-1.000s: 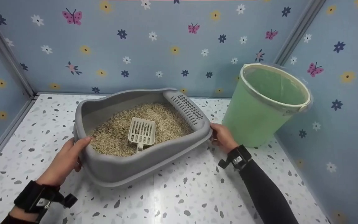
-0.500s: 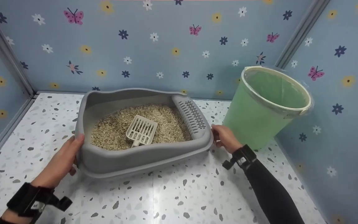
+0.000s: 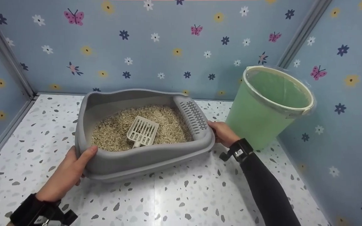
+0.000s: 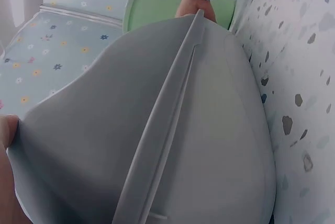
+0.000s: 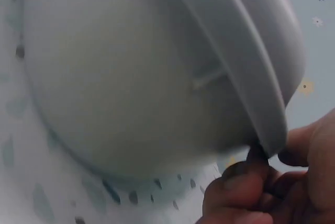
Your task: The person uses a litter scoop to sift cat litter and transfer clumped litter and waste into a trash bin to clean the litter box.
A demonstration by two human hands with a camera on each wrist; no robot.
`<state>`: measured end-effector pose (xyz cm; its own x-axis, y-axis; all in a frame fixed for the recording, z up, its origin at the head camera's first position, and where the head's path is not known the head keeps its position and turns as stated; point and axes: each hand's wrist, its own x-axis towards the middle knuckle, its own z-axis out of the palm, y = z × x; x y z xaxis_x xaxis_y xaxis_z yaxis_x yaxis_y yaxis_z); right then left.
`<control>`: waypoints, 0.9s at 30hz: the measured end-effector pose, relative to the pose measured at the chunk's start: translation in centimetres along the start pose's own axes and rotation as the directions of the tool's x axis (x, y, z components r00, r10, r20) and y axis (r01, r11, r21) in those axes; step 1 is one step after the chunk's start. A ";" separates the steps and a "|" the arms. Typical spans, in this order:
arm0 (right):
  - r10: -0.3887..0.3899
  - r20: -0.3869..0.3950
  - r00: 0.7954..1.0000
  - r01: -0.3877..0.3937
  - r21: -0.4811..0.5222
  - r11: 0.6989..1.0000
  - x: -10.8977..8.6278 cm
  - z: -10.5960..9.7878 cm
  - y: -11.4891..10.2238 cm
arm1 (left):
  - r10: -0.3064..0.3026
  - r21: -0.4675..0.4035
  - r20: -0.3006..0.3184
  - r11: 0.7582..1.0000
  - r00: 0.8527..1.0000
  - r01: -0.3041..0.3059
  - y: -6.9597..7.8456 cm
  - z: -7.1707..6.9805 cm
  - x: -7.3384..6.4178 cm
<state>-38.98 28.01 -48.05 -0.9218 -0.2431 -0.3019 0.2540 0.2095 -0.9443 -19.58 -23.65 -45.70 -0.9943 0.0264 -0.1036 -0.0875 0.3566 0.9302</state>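
Grey plastic litter tray [image 3: 143, 157] sits on the speckled floor [image 3: 184, 197] in the head view, long axis running left to right between my two hands. My left hand [image 3: 69, 171] grips the near-left corner, thumb hooked over the rim, fingers under the lip. My right hand [image 3: 222, 133] holds the right end just below the perforated ledge [image 3: 193, 116], fingers curled round the rim. Both hands look about equally close to the tray's middle; the right one is the one nearer the green bin [image 3: 269, 106], which stands just beside that end, tilted against the flowered wall [image 3: 156, 47]. A cream scoop [image 3: 142, 133] lies on the litter [image 3: 112, 133], handle pointing toward me.

Left wrist view: the tray's outer wall [image 4: 172, 145] fills the frame, rim ridge running away from my grip toward the far end, where the right hand [image 4: 193, 8] and the bin [image 4: 157, 1] show. Only a sliver of my own left hand is at the frame edge, so the grip itself is not readable here.

Right wrist view: blurry, but the fingers [image 5: 246, 182] pinch the tray lip [image 5: 261, 114] from beneath, tray body extending away to the left.
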 end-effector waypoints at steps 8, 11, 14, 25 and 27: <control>-0.030 -0.009 1.000 0.031 0.103 0.994 -3.9 1.2 2.1 | -0.006 0.046 0.022 0.999 1.000 0.005 -1.4 -2.6 3.0; -0.057 0.039 0.998 0.053 0.094 0.994 -5.6 2.0 2.8 | 0.001 0.055 0.020 0.998 1.000 -0.002 -1.9 -4.0 4.2; -0.062 0.066 0.996 0.059 0.046 0.997 -6.0 2.3 2.6 | -0.039 0.070 0.014 0.997 0.999 0.038 -1.6 -4.9 4.5; 0.000 -0.017 1.000 0.002 0.128 0.992 -1.0 1.0 0.3 | -0.115 0.141 0.034 0.984 0.993 0.109 0.1 -1.8 1.0; 0.006 0.005 1.000 -0.007 0.154 0.988 -1.1 1.4 0.5 | -0.116 0.125 0.007 0.986 0.993 0.115 -0.2 -1.9 1.1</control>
<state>-37.43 27.02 -48.36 -0.9188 -0.2467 -0.3082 0.3023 0.0627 -0.9512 -20.75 -25.48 -45.32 -0.9769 -0.0086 -0.2137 -0.1925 0.4708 0.8610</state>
